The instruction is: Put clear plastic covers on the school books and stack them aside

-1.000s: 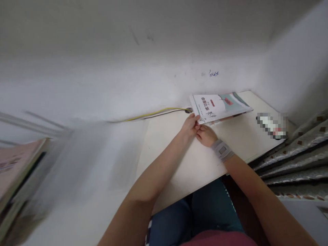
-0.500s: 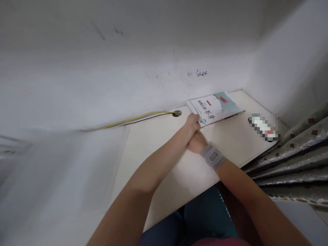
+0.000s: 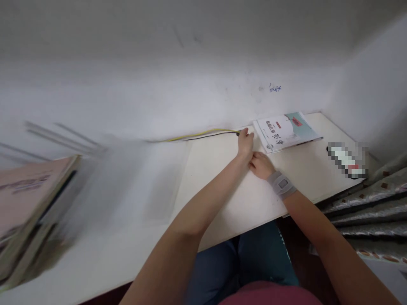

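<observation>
Beside the near left corner of a booklet (image 3: 288, 130), my left hand (image 3: 246, 143) is over the desk with loosely bent fingers and nothing visible in it. The booklet has a white and teal cover with dark lettering and lies flat by the wall. Just nearer to me and to the right, my right hand (image 3: 261, 165) rests on the white desk (image 3: 222, 220), its fingers bent and slightly apart. A grey band (image 3: 282, 184) circles my right wrist. Both hands are close together, and a small gap separates them from the booklet.
A yellow cable (image 3: 197, 133) and a black one run along the wall to a desk hole mostly hidden by my left hand. Books (image 3: 34, 190) are stacked at left, blurred. A pixelated object (image 3: 346, 160) lies at right, near a patterned curtain (image 3: 365, 212).
My view has turned left, bringing the stacked books into sight. My hands have come away from the booklet's edge and apart from each other; the booklet stays on the desk.
</observation>
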Action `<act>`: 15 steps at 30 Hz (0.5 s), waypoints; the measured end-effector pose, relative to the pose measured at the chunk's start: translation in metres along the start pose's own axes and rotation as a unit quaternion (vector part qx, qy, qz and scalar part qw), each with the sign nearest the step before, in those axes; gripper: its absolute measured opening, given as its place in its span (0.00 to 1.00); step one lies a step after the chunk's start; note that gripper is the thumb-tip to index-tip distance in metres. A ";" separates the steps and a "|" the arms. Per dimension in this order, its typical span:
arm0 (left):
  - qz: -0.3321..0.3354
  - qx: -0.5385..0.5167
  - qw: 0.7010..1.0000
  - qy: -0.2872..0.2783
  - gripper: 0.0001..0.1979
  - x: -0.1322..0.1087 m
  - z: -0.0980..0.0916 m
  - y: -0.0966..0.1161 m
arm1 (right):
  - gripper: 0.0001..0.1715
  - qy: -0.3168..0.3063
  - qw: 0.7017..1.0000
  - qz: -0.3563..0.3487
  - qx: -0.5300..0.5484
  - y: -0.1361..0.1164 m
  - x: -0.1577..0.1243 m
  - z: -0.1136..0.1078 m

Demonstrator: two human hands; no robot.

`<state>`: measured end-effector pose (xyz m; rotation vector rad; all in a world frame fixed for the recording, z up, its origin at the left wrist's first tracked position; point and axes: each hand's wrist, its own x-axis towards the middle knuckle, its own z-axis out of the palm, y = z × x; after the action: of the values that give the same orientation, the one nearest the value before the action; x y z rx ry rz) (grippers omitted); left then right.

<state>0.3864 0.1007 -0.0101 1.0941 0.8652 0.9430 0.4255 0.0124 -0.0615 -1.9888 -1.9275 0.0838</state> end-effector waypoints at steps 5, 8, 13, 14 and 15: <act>0.223 0.398 0.884 -0.105 0.11 -0.058 -0.117 0.027 | 0.18 0.037 0.998 -0.039 0.013 0.010 -0.002 0.005; 0.224 0.606 0.763 -0.025 0.17 -0.098 -0.197 0.034 | 0.19 0.055 0.997 -0.048 0.019 0.014 -0.002 0.011; 0.048 0.752 0.644 0.130 0.28 -0.151 -0.282 0.032 | 0.20 0.068 0.995 -0.067 0.019 0.019 -0.004 0.017; 0.024 0.758 0.640 0.121 0.29 -0.158 -0.288 0.029 | 0.21 0.070 0.995 -0.068 0.018 0.020 -0.005 0.016; 0.008 0.760 0.641 0.106 0.30 -0.164 -0.292 0.027 | 0.21 0.072 0.995 -0.070 0.017 0.020 -0.005 0.016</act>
<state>0.0557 0.0489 -0.0355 2.4145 1.9614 0.1023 0.4399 0.0108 -0.0834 -1.7814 -1.9527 -0.0615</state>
